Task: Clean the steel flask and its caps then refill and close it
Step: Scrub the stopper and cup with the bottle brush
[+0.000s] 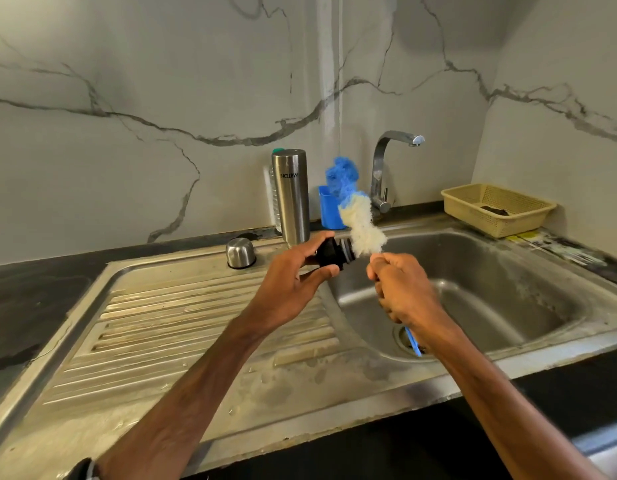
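Observation:
The steel flask (290, 197) stands upright and uncapped at the back of the draining board. Its steel outer cap (240, 252) sits upside-up on the board to the left of it. My left hand (293, 277) grips the black inner cap (331, 254) over the left edge of the sink basin. My right hand (400, 285) is closed around the blue handle of a bottle brush (360, 226), whose white and blue bristles touch the threaded end of the black cap. The handle's tip (413, 342) sticks out below my right hand.
A steel sink basin (501, 292) with a drain lies under my hands, and a chrome tap (386, 168) stands behind it. A blue holder (329, 207) with a blue scrubber stands by the tap. A beige plastic basket (497, 207) sits at the back right. Ribbed draining board (182, 323) at left.

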Tool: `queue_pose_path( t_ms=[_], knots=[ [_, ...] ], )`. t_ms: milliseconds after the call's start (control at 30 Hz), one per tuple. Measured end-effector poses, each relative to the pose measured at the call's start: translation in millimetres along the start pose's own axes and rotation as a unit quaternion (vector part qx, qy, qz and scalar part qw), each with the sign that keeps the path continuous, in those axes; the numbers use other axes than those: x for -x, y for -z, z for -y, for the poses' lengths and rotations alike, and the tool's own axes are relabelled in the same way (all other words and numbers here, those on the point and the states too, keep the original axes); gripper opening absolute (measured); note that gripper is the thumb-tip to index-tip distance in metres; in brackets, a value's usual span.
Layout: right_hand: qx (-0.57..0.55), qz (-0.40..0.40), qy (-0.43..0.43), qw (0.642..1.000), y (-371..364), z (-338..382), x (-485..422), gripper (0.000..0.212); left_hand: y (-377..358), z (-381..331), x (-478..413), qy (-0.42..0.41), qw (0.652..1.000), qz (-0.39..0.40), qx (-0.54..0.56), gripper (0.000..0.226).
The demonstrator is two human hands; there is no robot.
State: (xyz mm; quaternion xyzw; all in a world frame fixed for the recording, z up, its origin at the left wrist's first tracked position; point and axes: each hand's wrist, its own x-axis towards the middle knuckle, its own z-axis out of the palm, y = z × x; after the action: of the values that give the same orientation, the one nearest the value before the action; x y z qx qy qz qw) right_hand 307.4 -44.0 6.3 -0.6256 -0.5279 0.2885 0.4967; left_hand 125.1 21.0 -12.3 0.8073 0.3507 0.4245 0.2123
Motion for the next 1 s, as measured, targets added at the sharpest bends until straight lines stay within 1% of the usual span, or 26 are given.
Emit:
queue_pose_path(
  t_ms=[167, 200, 300, 333, 400, 467, 567, 633, 733, 833, 933, 1000],
  knots=[
    [0.035, 0.058, 0.017, 0.998, -8.4, -7.4, 14.4, 0.039, 5.7, 5.4, -0.6, 0.009, 1.0, -0.012, -0.004, 0.057],
    [0.033, 0.053, 0.015, 0.998, -6.5, -5.6, 11.8, 0.039, 4.7, 3.8, 0.3, 0.007, 1.0, 0.001, -0.006, 0.058],
    [-0.021, 0.024, -0.021, 0.999, -0.6, 1.4, -0.3, 0.035, -1.8, -0.5, 0.5, -0.017, 0.999, 0.032, -0.007, 0.059],
    [-0.015, 0.025, -0.017, 0.999, -1.3, 1.5, -0.3, 0.035, -1.6, -1.4, 0.3, -0.019, 0.999, 0.028, -0.005, 0.059],
    [0.037, 0.03, 0.014, 0.999, -4.1, -4.1, 4.3, 0.038, 1.6, 0.9, 0.5, -0.02, 1.0, 0.021, -0.005, 0.059],
    [0.07, 0.034, 0.029, 0.997, -3.9, -8.8, 7.9, 0.04, 0.9, 0.9, 4.4, -0.028, 0.999, 0.037, -0.018, 0.058],
    [0.049, 0.02, 0.004, 0.999, 0.1, -12.1, -1.5, 0.037, -4.1, -3.2, 5.2, -0.03, 0.999, 0.04, -0.009, 0.057],
    [0.055, 0.017, 0.008, 0.998, -2.5, -15.6, -0.4, 0.038, -1.7, -3.0, 2.2, -0.026, 0.999, 0.033, -0.002, 0.058],
    [0.071, 0.033, 0.004, 0.997, -4.3, -22.1, 3.6, 0.037, -1.1, -2.8, 5.0, -0.032, 0.998, 0.047, -0.029, 0.058],
    [0.06, 0.013, -0.007, 0.998, 0.2, -18.7, -0.8, 0.037, -6.9, -2.7, 5.4, -0.046, 0.996, 0.061, -0.052, 0.059],
    [0.099, 0.008, 0.029, 0.995, -4.5, -18.8, 5.7, 0.038, -2.8, 0.7, 2.2, -0.037, 0.997, 0.046, -0.05, 0.058],
    [0.128, 0.003, 0.043, 0.991, -7.1, -16.6, 10.2, 0.038, -3.8, 0.8, 6.7, -0.03, 0.997, 0.05, -0.051, 0.058]
  ],
)
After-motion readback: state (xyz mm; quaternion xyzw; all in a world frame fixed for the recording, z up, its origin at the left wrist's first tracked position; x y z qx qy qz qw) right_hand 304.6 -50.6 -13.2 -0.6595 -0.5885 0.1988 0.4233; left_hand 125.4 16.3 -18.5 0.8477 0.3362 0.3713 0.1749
